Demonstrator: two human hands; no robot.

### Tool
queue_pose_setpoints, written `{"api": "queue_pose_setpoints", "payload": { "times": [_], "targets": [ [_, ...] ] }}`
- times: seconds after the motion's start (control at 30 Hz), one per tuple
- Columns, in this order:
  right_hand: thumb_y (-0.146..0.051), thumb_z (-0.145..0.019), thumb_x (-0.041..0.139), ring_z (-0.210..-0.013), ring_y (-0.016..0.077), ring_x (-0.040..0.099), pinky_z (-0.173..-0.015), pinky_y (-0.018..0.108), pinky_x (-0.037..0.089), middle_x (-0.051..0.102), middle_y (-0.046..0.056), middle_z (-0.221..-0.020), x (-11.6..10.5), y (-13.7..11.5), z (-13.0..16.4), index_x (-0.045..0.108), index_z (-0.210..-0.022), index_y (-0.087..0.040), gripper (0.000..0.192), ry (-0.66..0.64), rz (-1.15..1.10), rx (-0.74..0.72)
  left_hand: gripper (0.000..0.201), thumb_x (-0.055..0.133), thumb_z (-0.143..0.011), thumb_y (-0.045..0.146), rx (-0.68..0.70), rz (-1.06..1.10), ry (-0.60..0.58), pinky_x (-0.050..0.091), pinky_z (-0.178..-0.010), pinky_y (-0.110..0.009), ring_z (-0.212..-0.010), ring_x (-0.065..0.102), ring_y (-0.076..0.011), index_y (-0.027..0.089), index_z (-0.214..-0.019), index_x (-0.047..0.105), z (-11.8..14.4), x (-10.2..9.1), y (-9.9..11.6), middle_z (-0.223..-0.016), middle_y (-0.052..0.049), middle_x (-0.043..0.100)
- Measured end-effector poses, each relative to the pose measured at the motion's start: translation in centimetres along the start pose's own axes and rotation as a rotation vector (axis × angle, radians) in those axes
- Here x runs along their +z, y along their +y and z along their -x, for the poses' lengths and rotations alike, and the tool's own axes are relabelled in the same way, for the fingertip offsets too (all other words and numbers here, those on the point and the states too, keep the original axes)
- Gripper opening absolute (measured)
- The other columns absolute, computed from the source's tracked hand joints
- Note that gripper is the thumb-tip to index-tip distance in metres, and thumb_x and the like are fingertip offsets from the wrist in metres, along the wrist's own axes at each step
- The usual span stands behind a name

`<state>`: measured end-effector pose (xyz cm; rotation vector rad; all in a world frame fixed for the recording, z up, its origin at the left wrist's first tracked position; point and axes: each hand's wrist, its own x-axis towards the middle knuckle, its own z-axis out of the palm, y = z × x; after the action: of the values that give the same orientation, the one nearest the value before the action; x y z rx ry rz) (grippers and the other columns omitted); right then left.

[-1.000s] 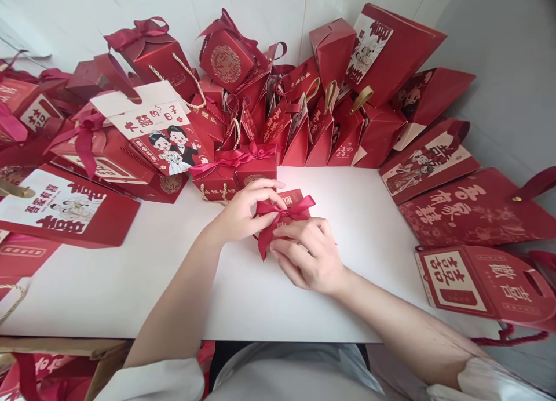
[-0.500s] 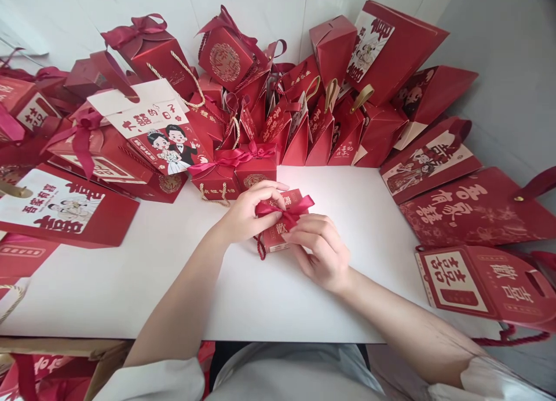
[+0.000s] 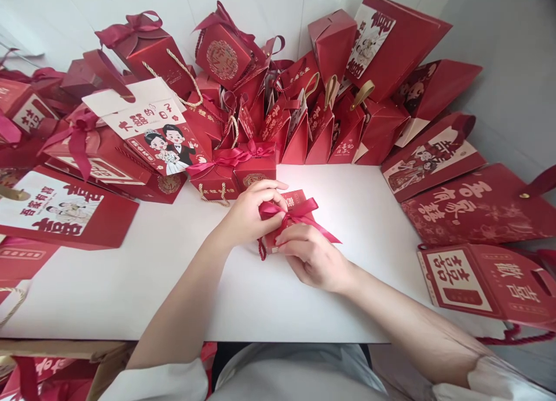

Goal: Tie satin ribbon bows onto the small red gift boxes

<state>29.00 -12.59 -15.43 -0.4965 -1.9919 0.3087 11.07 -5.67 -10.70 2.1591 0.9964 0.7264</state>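
Observation:
A small red gift box (image 3: pixel 296 199) with gold characters stands on the white table (image 3: pixel 130 273), just in front of me at the middle. A red satin ribbon bow (image 3: pixel 299 211) lies across its top, with one tail trailing right. My left hand (image 3: pixel 247 212) pinches the bow's left loop from the left side. My right hand (image 3: pixel 310 256) is below the box, its fingertips pinching the ribbon at the knot. A dark red cord handle (image 3: pixel 261 250) hangs from the box between my hands.
Many red wedding gift boxes and bags are piled in an arc at the back (image 3: pixel 304 111) and both sides. A bag with a cartoon couple (image 3: pixel 167 143) leans at the left. Flat red bags (image 3: pixel 478 207) lie at the right. A ribboned box (image 3: pixel 234 169) stands just behind my hands.
My right hand has shifted from the ribbon's lower tail up to the knot. The bow has spread, and one tail now trails to the right. The box is slightly more exposed.

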Motion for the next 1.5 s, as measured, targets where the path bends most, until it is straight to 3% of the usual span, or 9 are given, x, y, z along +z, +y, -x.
{"api": "queue_pose_setpoints", "payload": {
  "times": [0.4,0.63,0.77,0.87,0.93,1.03,1.17,1.37,1.5],
  "targets": [
    [0.002,-0.085,0.048,-0.089,0.0172,0.060,-0.072,0.033,0.058,0.056,0.004,-0.094,-0.7,-0.4,-1.0,0.044,-0.109,-0.025,0.036,0.068,-0.053,0.040,0.016,0.064,-0.087,0.035,-0.016,0.114,-0.076,0.039,-0.110,-0.041,-0.130,0.053,-0.0257,0.020,-0.088,0.065,-0.2,0.1,-0.3,-0.133,-0.010,0.059],
    [0.004,-0.085,0.047,-0.089,0.0163,0.056,-0.077,0.033,0.054,0.058,0.004,-0.093,-1.9,-0.5,-1.8,0.046,-0.105,-0.022,0.033,-0.113,-0.250,0.069,0.014,0.070,-0.081,0.031,-0.041,0.142,-0.078,0.040,-0.110,-0.039,-0.130,0.053,-0.0252,0.019,-0.086,0.064,-0.3,0.1,-0.1,-0.126,-0.010,0.063],
    [-0.009,-0.088,0.060,-0.081,0.0155,0.059,-0.072,0.030,0.053,0.059,0.004,-0.091,-4.5,-0.5,-2.2,0.051,-0.105,-0.020,0.023,-0.273,-0.535,0.280,0.009,0.068,-0.081,0.023,-0.057,0.168,-0.091,0.038,-0.112,-0.038,-0.132,0.051,-0.0243,0.019,-0.089,0.067,-0.2,0.1,0.0,-0.126,-0.009,0.063],
    [-0.029,-0.094,0.061,-0.072,0.0143,0.055,-0.066,0.029,0.047,0.056,0.002,-0.082,-7.2,0.3,-2.5,0.055,-0.094,-0.020,0.010,-0.041,-0.558,0.406,0.011,0.067,-0.082,0.023,-0.084,0.187,-0.102,0.038,-0.112,-0.039,-0.128,0.055,-0.0238,0.020,-0.092,0.069,0.0,0.0,0.0,-0.135,-0.008,0.058],
    [-0.039,-0.097,0.057,-0.067,0.0128,0.048,-0.063,0.027,0.040,0.053,0.000,-0.075,-8.6,1.1,-2.6,0.055,-0.082,-0.020,0.024,0.020,-0.349,0.590,0.011,0.069,-0.081,0.026,-0.107,0.186,-0.111,0.037,-0.113,-0.040,-0.127,0.055,-0.0240,0.021,-0.091,0.069,0.0,-0.1,0.0,-0.135,-0.007,0.057],
    [-0.056,-0.097,0.051,-0.064,0.0131,0.047,-0.060,0.028,0.036,0.054,0.001,-0.068,-9.4,2.2,-2.6,0.059,-0.072,-0.018,0.046,-0.283,-0.185,0.873,0.014,0.071,-0.080,0.029,-0.105,0.171,-0.119,0.037,-0.113,-0.041,-0.127,0.054,-0.0251,0.020,-0.090,0.069,0.0,-0.3,0.1,-0.133,-0.008,0.058],
    [-0.062,-0.088,0.061,-0.058,0.0126,0.049,-0.058,0.027,0.037,0.058,0.001,-0.061,-9.0,2.8,-2.3,0.063,-0.065,-0.016,0.051,-0.639,-0.386,1.025,0.019,0.073,-0.079,0.032,-0.081,0.176,-0.132,0.037,-0.113,-0.041,-0.131,0.051,-0.0260,0.021,-0.093,0.069,0.0,-0.3,0.2,-0.131,-0.008,0.058],
    [-0.053,-0.089,0.064,-0.068,0.0139,0.058,-0.067,0.027,0.042,0.068,0.003,-0.073,-8.8,3.5,-1.7,0.071,-0.078,-0.015,0.039,-0.605,-0.723,0.999,0.011,0.069,-0.082,0.032,-0.142,0.188,-0.077,0.035,-0.114,-0.040,-0.129,0.053,-0.0240,0.021,-0.083,0.069,-0.1,0.1,0.4,-0.125,-0.005,0.062],
    [-0.048,-0.093,0.061,-0.063,0.0098,0.049,-0.062,0.026,0.036,0.067,0.003,-0.076,-8.7,4.1,-1.4,0.074,-0.080,-0.014,0.039,-0.645,-0.741,0.933,0.010,0.070,-0.081,0.031,-0.181,0.168,-0.084,0.036,-0.113,-0.040,-0.125,0.056,-0.0226,0.021,-0.083,0.069,-0.1,0.1,0.4,-0.130,-0.004,0.059]
  ]
}}
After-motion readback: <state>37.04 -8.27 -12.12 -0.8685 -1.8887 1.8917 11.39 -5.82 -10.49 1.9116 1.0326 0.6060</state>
